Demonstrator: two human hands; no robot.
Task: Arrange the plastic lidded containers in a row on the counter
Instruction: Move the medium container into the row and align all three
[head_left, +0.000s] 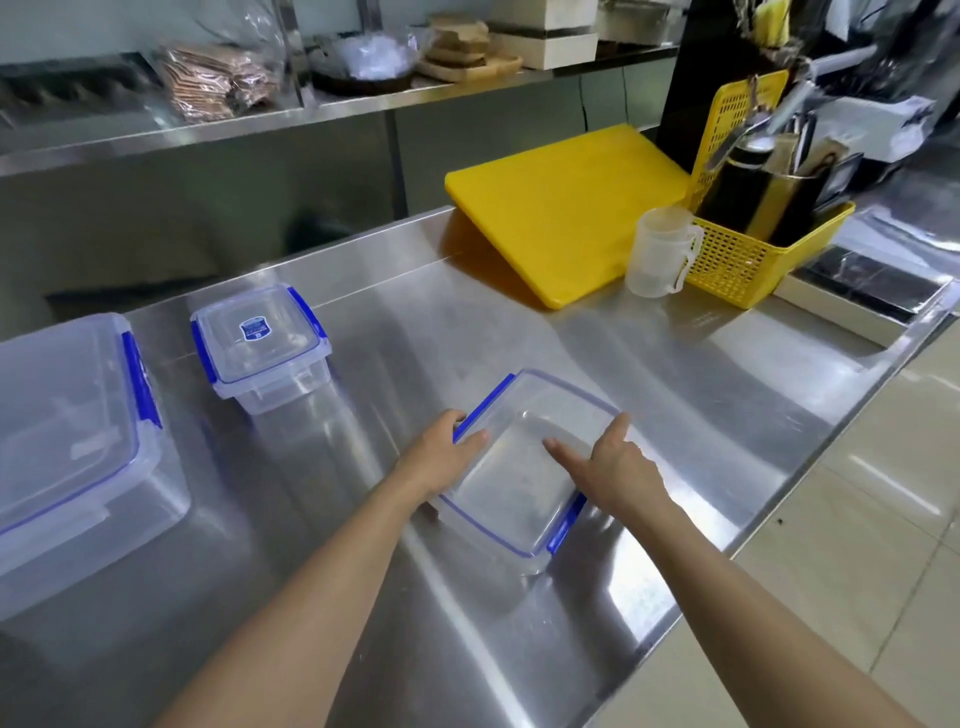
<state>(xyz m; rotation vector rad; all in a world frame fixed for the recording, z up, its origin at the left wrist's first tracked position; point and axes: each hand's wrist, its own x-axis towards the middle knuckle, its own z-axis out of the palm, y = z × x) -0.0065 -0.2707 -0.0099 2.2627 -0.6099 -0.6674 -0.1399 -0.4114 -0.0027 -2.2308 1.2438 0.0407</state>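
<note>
Stainless steel counter (649, 374) is taking up most of the view, running diagonally, brushed finish throwing wide glare bands. Beige tiled floor (883, 519) is showing past its edge at 3–4 o'clock.

Three clear lidded containers with blue clips are sitting on it:
- large container (67, 447) at 9 o'clock, partly cut off by the frame edge
- small container (260, 345) at 10 o'clock, blue label on lid, just beside the large one but apart
- flat container (524, 462) near centre, angled relative to the other two

Left hand (441, 454) is gripping the flat container's left edge, fingers curled over the blue clip. Right hand (613, 467) is resting on the lid's right side, fingers spread and loosely open, index finger lying across the lid, not clamped.

At 1 o'clock a yellow cutting board (550, 218) is leaning tilted against the back. A translucent measuring jug (660, 252) is standing just beside a yellow basket (737, 260) holding dark utensil canisters.

At 12 o'clock a steel shelf (363, 98) is carrying bagged items and wooden boards, blurred.
</note>
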